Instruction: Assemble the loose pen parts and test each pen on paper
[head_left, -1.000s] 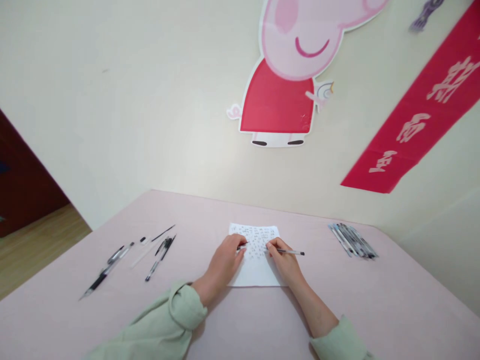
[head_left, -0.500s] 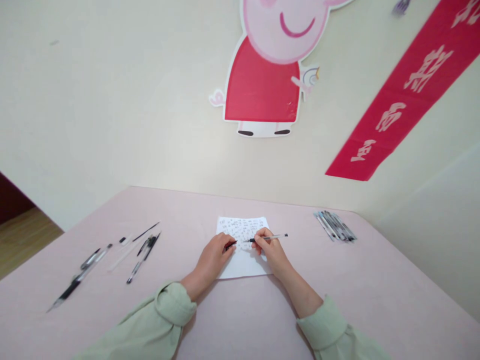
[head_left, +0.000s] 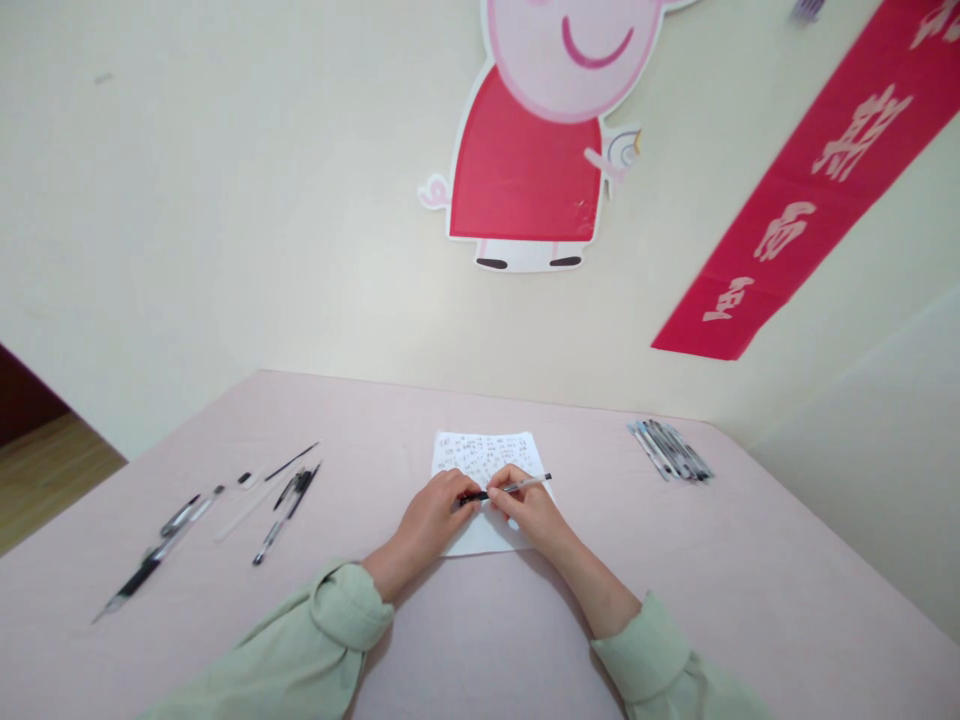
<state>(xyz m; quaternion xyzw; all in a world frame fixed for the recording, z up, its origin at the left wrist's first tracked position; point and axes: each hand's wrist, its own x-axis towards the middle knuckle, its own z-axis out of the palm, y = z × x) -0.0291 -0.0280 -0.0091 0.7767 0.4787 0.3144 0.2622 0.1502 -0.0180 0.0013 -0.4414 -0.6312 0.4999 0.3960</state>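
Note:
Over a sheet of white paper [head_left: 480, 541] covered in handwriting on its upper part, my two hands meet. My right hand [head_left: 529, 508] is closed on a clear-barrelled pen [head_left: 531, 483], its back end pointing right. Pinched in my left hand [head_left: 436, 515] is a black pen cap [head_left: 470, 497], partly hidden by the fingers. The pen's front end is at the cap; whether the tip sits inside it I cannot tell.
On the pink tabletop [head_left: 360, 440], pens and pen parts lie at left, among them a black-gripped pen [head_left: 139, 577] and a capped pen [head_left: 279, 527]. A pile of pens [head_left: 673, 452] lies at right. Behind the table stands a wall [head_left: 300, 250] with a pig cutout [head_left: 525, 165] and red banner [head_left: 780, 220].
My right hand has moved left and slightly down, bringing the pen's front end from apart to the cap in my left hand. The paper has shifted slightly.

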